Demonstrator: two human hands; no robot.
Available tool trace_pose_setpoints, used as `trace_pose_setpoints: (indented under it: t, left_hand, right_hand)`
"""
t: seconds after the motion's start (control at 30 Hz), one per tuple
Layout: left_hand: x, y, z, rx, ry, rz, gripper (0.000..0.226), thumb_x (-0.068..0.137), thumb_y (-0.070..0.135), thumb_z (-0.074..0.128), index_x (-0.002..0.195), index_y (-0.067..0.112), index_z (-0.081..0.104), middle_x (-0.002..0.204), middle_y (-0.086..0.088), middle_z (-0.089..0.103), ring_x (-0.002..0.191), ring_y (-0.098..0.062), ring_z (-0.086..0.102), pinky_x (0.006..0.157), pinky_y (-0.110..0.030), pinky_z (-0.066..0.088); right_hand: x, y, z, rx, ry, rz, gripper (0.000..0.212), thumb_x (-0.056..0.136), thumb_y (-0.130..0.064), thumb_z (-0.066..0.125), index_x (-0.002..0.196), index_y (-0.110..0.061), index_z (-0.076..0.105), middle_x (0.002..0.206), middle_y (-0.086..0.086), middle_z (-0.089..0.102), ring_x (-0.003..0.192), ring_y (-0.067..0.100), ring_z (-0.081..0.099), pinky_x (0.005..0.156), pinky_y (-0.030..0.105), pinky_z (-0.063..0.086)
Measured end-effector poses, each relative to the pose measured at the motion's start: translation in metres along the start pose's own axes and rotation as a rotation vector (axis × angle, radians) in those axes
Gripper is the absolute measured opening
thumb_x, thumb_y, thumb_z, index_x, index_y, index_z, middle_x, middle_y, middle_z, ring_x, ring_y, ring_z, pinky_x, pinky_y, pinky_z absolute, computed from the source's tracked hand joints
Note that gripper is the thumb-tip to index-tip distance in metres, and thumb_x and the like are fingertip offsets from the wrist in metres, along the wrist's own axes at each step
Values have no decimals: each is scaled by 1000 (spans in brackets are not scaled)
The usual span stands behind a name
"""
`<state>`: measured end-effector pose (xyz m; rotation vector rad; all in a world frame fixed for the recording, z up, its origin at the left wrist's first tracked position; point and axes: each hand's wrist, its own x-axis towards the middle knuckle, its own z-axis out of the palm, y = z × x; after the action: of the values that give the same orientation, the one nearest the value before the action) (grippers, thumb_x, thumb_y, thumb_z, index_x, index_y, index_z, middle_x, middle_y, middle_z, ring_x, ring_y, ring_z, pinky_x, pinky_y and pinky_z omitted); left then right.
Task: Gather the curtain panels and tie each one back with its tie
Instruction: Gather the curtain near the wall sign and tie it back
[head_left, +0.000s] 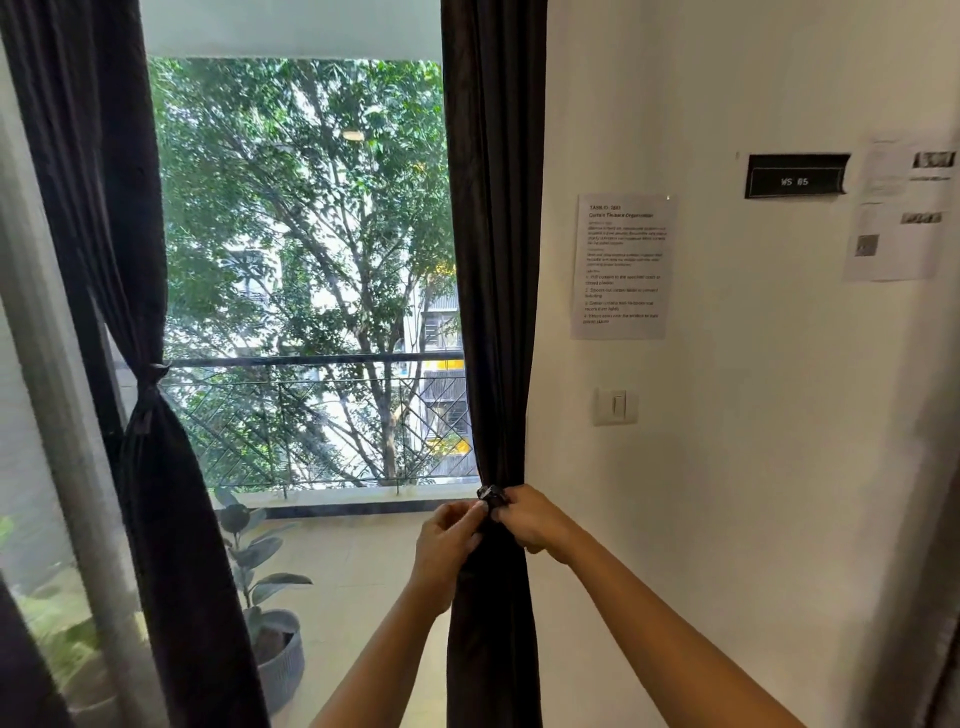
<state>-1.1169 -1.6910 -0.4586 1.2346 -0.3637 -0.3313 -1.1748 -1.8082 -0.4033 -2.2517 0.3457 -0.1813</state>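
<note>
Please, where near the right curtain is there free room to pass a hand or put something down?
Free: the floor tiles between the potted plant and the right curtain; also beside the bare wall right of that curtain, below the light switch. Crowded: at the tie, where the left hand and right hand both pinch it.

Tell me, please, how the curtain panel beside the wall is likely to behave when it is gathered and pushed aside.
Probably floppy: the curtain panel hangs in soft vertical folds and pinches in narrow where the left hand and right hand hold the tie. It would likely spread out if released, as it flares below the tie.
</note>
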Motion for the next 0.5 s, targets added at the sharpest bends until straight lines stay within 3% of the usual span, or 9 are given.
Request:
trace_pose_setpoints:
  t: [0.1, 0.17, 0.23, 0.3, 0.37, 0.43, 0.5]
  left_hand:
    - [1, 2, -3, 12, 10, 24, 11, 83, 4, 68, 94, 4, 65, 89, -12, 69, 80, -20, 67, 72, -26, 53]
    - [5, 0, -7, -14, -5, 22, 12, 83, -3, 66, 92, 3, 64, 84, -12, 69, 74, -18, 67, 68, -24, 54]
    - [7, 2, -10, -51, -7, -9, 11, 83, -7, 63, 89, 2, 63, 75, -9, 70, 65, -14, 67, 62, -20, 55]
    - [11, 6, -12, -66, 2, -37, 10, 84, -7, 62, 89, 2, 62, 75, -10, 69, 61, -13, 67, 58, -19, 55]
    - [15, 9, -15, -31, 8, -52, 9, 84, -3, 64, 92, 1, 64, 79, -12, 68, 62, -13, 66, 56, -18, 53]
    - [18, 12, -18, 17, 3, -68, 10, 85, 2, 66, 95, 1, 65, 76, -10, 67, 59, -12, 62, 55, -18, 50]
    - [20, 13, -19, 43, -22, -92, 11, 86, 5, 65, 96, 0, 66, 72, -7, 60, 57, -11, 54, 55, -19, 45]
  right_hand:
    - [0, 1, 9, -105, 63, -86, 20, 93, -20, 49, 97, -13, 67, 92, 10, 67, 81, 25, 63, 65, 29, 47]
    - [-2, 0, 12, -141, 85, -119, 26, 94, -18, 48, 113, -12, 65, 111, 12, 67, 100, 28, 62, 82, 31, 48]
    - [-4, -2, 16, -218, 54, -150, 33, 97, -24, 47, 127, -15, 56, 121, 12, 62, 108, 28, 59, 89, 32, 47]
    - [-2, -1, 19, -350, 65, -164, 41, 96, -36, 48, 131, -16, 46, 124, 12, 57, 109, 29, 57, 91, 36, 49]
    - [0, -2, 17, -395, 194, -174, 52, 89, -45, 56, 130, -19, 39, 121, 10, 51, 103, 30, 58, 86, 39, 51]
    - [0, -6, 9, -382, 330, -243, 61, 80, -47, 66, 129, -27, 35, 114, 5, 49, 95, 28, 60, 79, 37, 52]
    - [1, -10, 4, -461, 384, -336, 56, 78, -45, 68, 124, -31, 40, 107, 0, 53, 92, 24, 61, 76, 36, 52]
